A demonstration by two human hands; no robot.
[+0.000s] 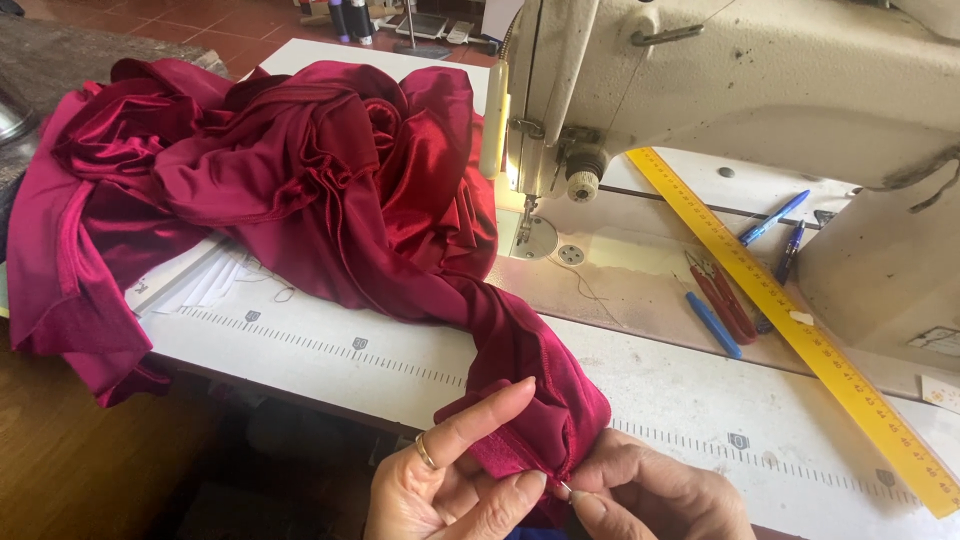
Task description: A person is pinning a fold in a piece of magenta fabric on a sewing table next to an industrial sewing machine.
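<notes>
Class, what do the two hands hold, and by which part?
Both the left hand and right hand pinch the dark red satin fabric at its hemmed end.

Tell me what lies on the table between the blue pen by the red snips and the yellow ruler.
In the head view, only the red snips lie between the blue pen and the yellow ruler, angled much like the ruler; the rest is bare table.

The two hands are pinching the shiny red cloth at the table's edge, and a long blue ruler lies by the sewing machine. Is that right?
Nearly. The ruler is yellow, not blue, as the head view shows; the blue things near it are pens. The rest holds: the left hand and right hand pinch the red cloth at the table's edge, by the sewing machine.
</notes>
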